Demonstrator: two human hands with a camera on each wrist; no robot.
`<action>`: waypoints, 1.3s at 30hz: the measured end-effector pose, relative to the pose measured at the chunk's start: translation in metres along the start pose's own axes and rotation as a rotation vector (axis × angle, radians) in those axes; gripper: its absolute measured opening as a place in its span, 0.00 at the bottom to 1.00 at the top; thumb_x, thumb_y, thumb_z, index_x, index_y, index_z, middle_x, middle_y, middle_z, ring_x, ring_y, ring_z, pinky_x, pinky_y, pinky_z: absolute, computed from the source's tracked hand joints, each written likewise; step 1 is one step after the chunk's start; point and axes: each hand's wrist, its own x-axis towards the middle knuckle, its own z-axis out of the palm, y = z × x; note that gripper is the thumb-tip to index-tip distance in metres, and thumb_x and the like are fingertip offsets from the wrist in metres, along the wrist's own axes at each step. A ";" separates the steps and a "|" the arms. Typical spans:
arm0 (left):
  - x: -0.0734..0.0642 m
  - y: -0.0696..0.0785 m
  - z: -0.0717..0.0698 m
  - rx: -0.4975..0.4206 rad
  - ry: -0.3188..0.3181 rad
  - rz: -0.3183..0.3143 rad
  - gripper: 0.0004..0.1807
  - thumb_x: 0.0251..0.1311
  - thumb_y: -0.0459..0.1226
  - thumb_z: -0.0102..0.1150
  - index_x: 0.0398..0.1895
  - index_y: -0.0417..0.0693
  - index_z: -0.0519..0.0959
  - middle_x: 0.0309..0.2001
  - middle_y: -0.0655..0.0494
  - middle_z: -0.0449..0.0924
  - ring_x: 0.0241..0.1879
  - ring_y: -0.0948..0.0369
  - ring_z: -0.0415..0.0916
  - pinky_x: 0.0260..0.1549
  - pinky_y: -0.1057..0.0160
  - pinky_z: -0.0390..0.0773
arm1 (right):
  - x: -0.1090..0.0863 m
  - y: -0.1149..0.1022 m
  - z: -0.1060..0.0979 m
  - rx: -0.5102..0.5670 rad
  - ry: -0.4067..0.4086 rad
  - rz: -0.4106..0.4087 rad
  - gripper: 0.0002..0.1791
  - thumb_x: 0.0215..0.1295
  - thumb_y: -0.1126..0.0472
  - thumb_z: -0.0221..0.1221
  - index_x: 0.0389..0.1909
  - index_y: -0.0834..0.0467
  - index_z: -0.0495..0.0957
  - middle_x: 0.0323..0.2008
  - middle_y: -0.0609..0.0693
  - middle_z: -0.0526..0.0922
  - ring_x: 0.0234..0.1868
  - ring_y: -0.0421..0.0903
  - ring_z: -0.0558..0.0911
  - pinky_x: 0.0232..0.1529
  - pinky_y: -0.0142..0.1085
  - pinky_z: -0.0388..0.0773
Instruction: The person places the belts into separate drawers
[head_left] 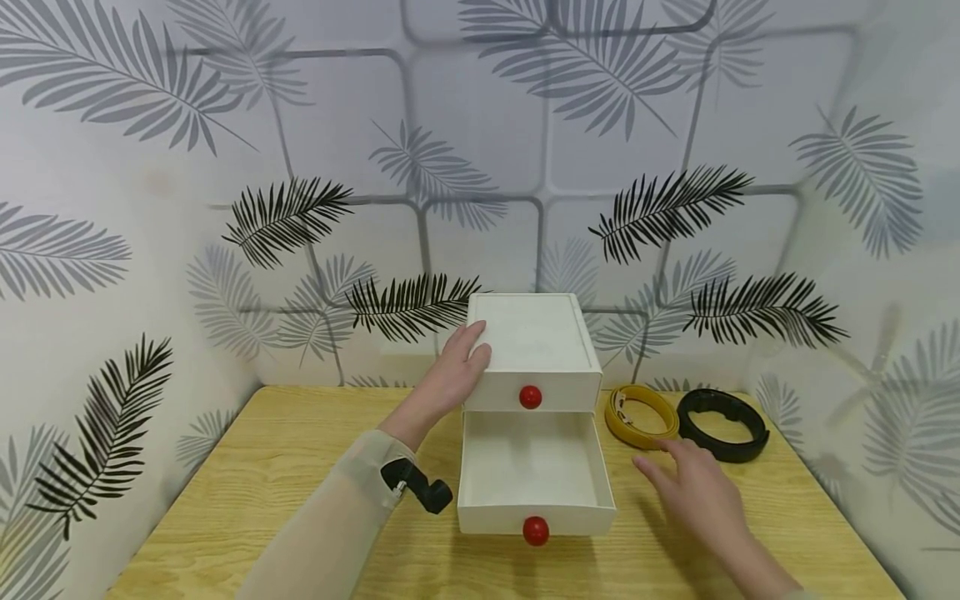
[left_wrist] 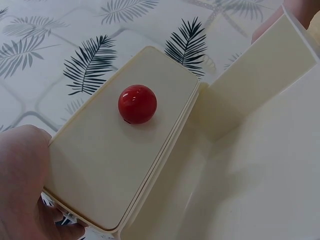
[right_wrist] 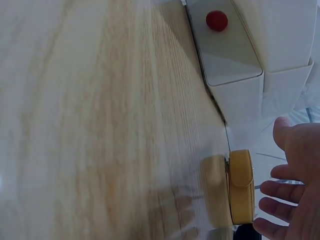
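At twelve o'clock your left hand (head_left: 453,371) grips the top left edge of a white drawer box (head_left: 528,333), its lower drawer (head_left: 534,458) open, while your right hand (head_left: 701,496), fingers spread, hovers near a coiled yellow belt (head_left: 626,435) at one o'clock, a black belt (head_left: 738,452) just beside it at two

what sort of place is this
Probably a home, perhaps a room corner: a wooden table by a leaf-patterned wall, with a small drawer box on it.
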 end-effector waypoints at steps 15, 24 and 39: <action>0.000 -0.002 -0.001 -0.011 -0.005 0.004 0.36 0.86 0.48 0.36 0.91 0.47 0.55 0.90 0.43 0.44 0.89 0.47 0.37 0.84 0.39 0.45 | 0.025 0.010 0.009 -0.053 0.081 -0.100 0.37 0.77 0.43 0.69 0.70 0.69 0.79 0.66 0.74 0.79 0.68 0.76 0.73 0.67 0.73 0.71; 0.000 -0.004 0.000 -0.013 -0.001 -0.003 0.36 0.85 0.49 0.37 0.91 0.48 0.55 0.90 0.43 0.44 0.89 0.46 0.39 0.84 0.38 0.47 | 0.037 0.020 0.016 -0.111 0.101 -0.162 0.35 0.73 0.48 0.73 0.67 0.72 0.80 0.64 0.74 0.81 0.66 0.75 0.77 0.67 0.71 0.72; 0.002 -0.004 0.001 -0.012 0.005 0.003 0.36 0.85 0.49 0.37 0.90 0.47 0.57 0.90 0.42 0.45 0.89 0.45 0.40 0.84 0.37 0.47 | 0.048 0.035 0.025 -0.130 0.055 -0.130 0.34 0.73 0.47 0.72 0.69 0.67 0.81 0.65 0.70 0.81 0.69 0.73 0.74 0.72 0.76 0.61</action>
